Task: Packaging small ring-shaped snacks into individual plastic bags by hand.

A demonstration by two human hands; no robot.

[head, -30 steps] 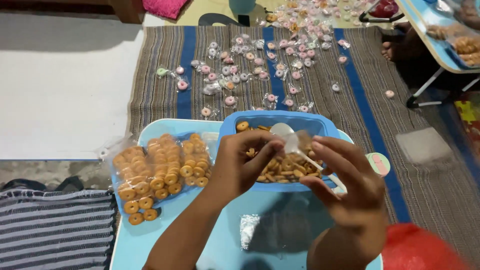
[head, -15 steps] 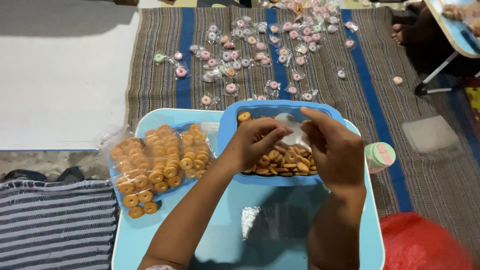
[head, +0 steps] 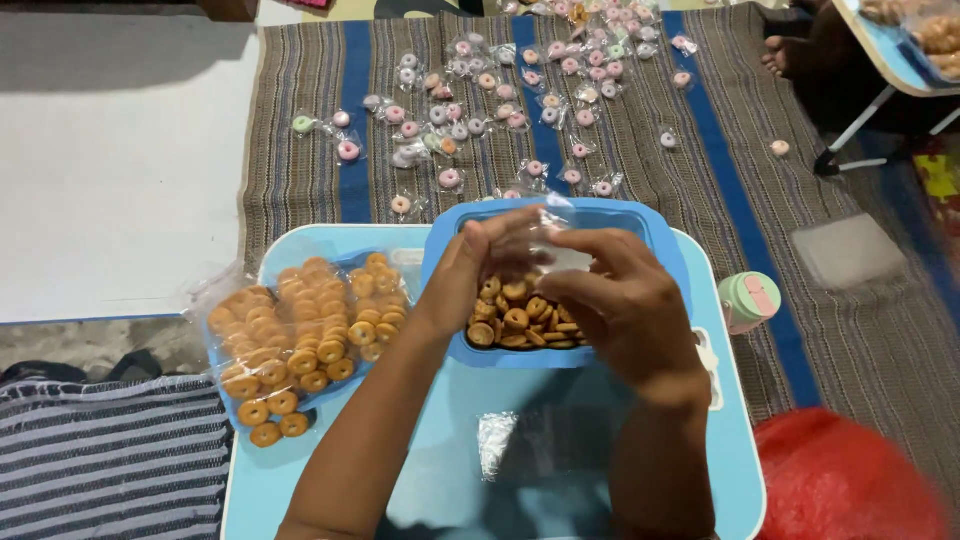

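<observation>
While both of your hands meet over the blue tub (head: 655, 232), note the present grip: the left hand (head: 478, 272) and right hand (head: 625, 300) each have fingers narrowed onto a small clear bag (head: 552, 232), pinched between them just above the loose ring biscuits (head: 520, 318). The bag is thin and partly blurred; whether anything is inside it cannot be told.

Keep the bag directly over the tub, so that any dropped biscuit lands back among the others. Pinch the film near its mouth only, with light pressure; a hard squeeze would likely crush the contents or tear the film. Hold your wrists clear of the tub's rim.

Filled bags (head: 300, 335) lie to your left on the counter (head: 440, 470), touching one another. A spare clear bag (head: 497, 440) rests near the counter's front edge, between your forearms.
</observation>
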